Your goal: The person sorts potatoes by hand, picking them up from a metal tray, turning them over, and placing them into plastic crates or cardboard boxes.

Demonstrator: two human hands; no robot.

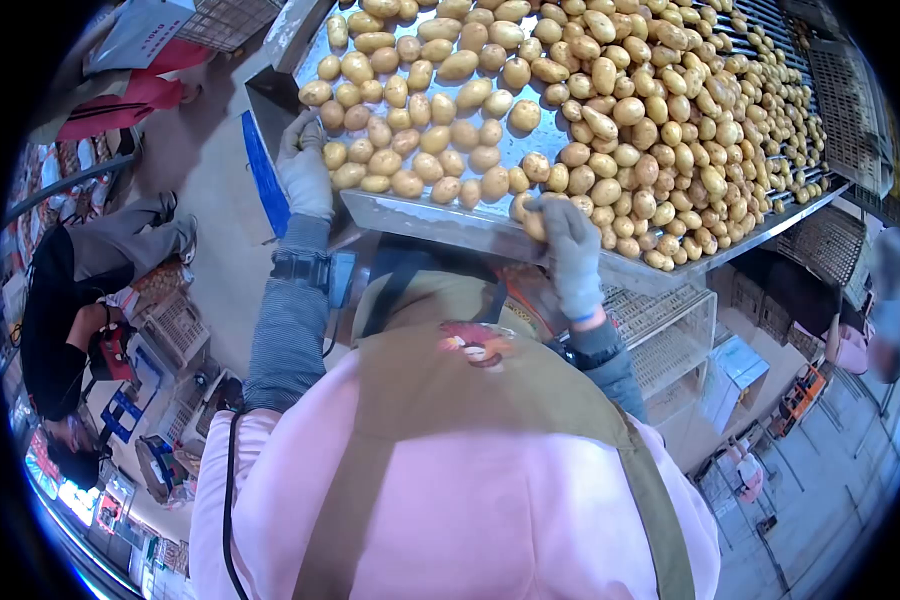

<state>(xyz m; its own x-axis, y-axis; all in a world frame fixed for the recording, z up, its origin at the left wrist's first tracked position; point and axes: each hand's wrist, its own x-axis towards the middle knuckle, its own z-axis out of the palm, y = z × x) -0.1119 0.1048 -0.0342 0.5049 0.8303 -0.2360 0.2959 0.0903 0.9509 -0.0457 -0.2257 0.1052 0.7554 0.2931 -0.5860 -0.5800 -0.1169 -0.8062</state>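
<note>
Many yellow-brown potatoes [660, 110] lie on a metal sorting table [420, 215], thickly heaped on the right and spread more thinly on the left. My left hand [307, 175], in a pale work glove, is at the table's left edge. Its fingers are curled close to the rim beside the nearest potatoes, and whatever they hold is hidden. At the front edge, my right hand [573, 255], also gloved, has its fingers closed on a single potato [533, 225]. Other potatoes lie just beyond that hand.
Metal rollers [770, 60] carry more potatoes at the far right. Plastic crates [840, 110] stand beyond them, and a crate rack [660, 330] is below the table on my right. At left, a person in dark clothes [50, 310] is near another crate [175, 325].
</note>
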